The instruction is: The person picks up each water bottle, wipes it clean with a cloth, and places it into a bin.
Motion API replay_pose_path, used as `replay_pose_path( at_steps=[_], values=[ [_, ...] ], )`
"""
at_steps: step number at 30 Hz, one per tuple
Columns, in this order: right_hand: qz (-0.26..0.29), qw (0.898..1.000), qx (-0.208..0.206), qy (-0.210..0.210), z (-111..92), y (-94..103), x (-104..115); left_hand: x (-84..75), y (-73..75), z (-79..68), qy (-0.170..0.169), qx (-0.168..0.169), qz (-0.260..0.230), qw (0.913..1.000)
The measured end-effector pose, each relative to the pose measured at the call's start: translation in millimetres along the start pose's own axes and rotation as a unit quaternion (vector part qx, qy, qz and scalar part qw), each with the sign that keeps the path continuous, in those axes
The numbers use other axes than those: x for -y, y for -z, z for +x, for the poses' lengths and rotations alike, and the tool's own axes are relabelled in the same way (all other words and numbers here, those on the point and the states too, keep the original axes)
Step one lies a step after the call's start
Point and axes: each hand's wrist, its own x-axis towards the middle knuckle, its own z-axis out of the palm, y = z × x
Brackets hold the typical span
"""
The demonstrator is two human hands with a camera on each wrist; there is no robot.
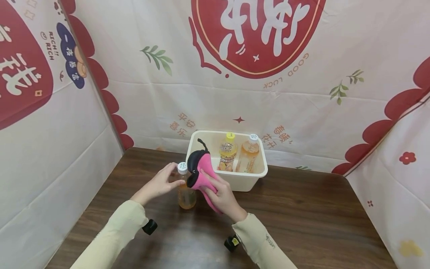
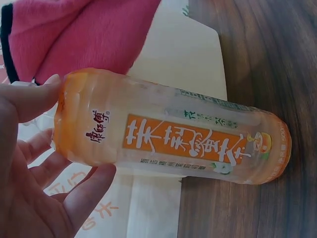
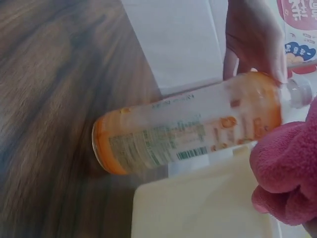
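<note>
Head view: tea bottle (image 1: 186,197), one, stood upright on the worktop (image 1: 302,213), frame's 7 o'clock, its shoulder gripped by the left hand (image 1: 164,181). Pink pouch (image 1: 205,163), black-trimmed, grasped in the right hand (image 1: 220,196) at the bottle's 2 o'clock. White tub (image 1: 240,183), farther toward 2 o'clock, held two bottles (image 1: 249,155). Step, as judged: pairing pouch with bottle; next move seemingly called for aligning the trimmed end over the cap (image 1: 182,167). Hidden: pouch interior, tubbed bottles' bases. Pouch-to-bottle contact: unclear. Right wrist view: pouch cut off at 3 o'clock.

The right wrist view cuts off the pink fabric (image 3: 285,166) and blurs small print (image 3: 153,144) on the bottle (image 3: 198,121).
</note>
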Motion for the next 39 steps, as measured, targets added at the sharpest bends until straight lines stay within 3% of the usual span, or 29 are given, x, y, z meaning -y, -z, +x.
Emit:
replay_pose_path(
  at_steps=[5, 11, 24, 28, 35, 39],
  values=[
    [-0.002, 1.0, 0.011, 0.001, -4.0, -20.9, -19.6, 1.9, -0.7, 0.5, -0.039, -0.016, 0.008, 0.9991],
    [0.006, 1.0, 0.014, -0.008, -13.9, -36.1, -29.2, 1.6, -0.8, 0.3, -0.05, -0.024, 0.017, 0.9983],
    [0.004, 0.998, 0.002, -0.059, -54.4, -51.0, -44.0, 0.0, -1.4, -0.9, 0.006, -0.009, 0.02, 0.9997],
    [0.008, 0.997, 0.023, -0.073, -69.6, -57.6, -56.0, -0.4, -0.5, -0.9, 0.009, -0.009, 0.022, 0.9997],
    [0.0, 0.987, 0.094, -0.127, -95.7, -61.4, -72.4, -1.0, -2.0, 0.3, 0.014, -0.006, 0.016, 0.9998],
    [-0.008, 0.987, 0.104, -0.126, -101.4, -63.6, -76.9, -0.1, -1.7, -0.7, 0.014, -0.002, 0.011, 0.9998]
  ],
)
